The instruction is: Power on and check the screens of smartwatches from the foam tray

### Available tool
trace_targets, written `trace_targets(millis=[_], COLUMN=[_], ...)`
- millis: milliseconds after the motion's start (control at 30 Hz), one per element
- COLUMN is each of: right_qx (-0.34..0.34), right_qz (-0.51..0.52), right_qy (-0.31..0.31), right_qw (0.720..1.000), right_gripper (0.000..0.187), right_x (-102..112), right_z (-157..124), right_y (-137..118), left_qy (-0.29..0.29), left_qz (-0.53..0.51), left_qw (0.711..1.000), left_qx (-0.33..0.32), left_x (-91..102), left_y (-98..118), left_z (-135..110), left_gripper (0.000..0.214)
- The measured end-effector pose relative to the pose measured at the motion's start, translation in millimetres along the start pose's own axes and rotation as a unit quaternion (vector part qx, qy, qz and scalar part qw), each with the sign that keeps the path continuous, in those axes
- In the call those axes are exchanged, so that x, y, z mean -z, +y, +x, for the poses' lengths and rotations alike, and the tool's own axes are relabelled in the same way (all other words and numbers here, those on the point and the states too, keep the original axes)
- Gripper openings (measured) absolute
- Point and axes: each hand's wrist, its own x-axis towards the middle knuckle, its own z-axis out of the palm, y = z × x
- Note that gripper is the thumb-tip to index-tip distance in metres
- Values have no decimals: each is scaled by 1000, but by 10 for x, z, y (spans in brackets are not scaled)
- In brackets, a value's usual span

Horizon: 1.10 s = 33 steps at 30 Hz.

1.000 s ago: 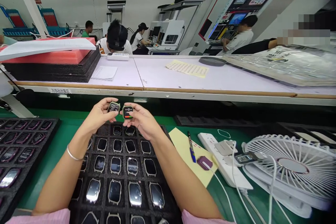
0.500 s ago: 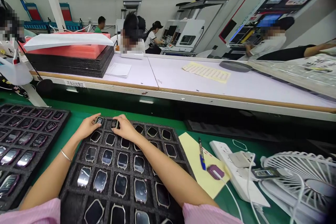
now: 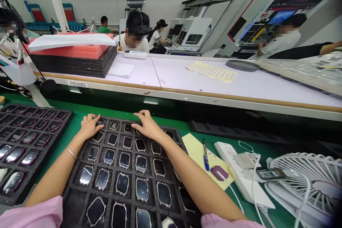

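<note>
A black foam tray (image 3: pixel 73 185) full of strapless smartwatch bodies lies in front of me on the green mat. My left hand (image 3: pixel 88 127) rests at the tray's far left corner, fingers bent, tips pinching a smartwatch body (image 3: pixel 100 122) that sits in the corner slot. My right hand (image 3: pixel 147 127) lies flat over the far row, fingers stretched out, holding nothing. Two more watches (image 3: pixel 114 125) lie in the slots between my hands.
A second tray of watches (image 3: pixel 64 121) sits at left. To the right lie a yellow paper (image 3: pixel 193 146), a blue pen (image 3: pixel 205 155), a power strip (image 3: pixel 235 174) with cables and a white fan (image 3: pixel 307 181). A raised white shelf (image 3: pixel 213 85) carries stacked foam trays (image 3: pixel 72 60). People work beyond.
Both hands came down from chest height, each with a watch, to the tray's far row. The right hand has let go of its watch and slid right, flat.
</note>
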Motion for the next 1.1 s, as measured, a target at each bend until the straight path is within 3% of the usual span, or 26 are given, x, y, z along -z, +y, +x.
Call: trace_targets(millis=[133, 267, 533, 767, 933, 1100], right_qx=[-33, -45, -36, -27, -27, -41], right_qz=[-15, -27, -48, -60, -69, -86], right_qy=[18, 36, 32, 27, 27, 26], right_qw=[999, 998, 998, 997, 997, 995], right_gripper=[51, 47, 42, 41, 39, 36], right_x=[188, 129, -27, -65, -88, -103], right_z=[-167, -271, -318, -328, -328, -319], right_y=[267, 370, 398, 377, 381, 362], left_qy=[17, 49, 95, 96, 139, 121], left_qz=[27, 45, 80, 53, 27, 25], left_qw=[999, 998, 991, 987, 984, 986], left_qx=[3, -12, -52, -118, -106, -109], left_x=[44, 105, 14, -42, 1, 45], left_y=[27, 50, 56, 188, 152, 188], left_z=[-15, -91, -272, -282, -284, -318], left_gripper=[65, 50, 47, 45, 49, 53])
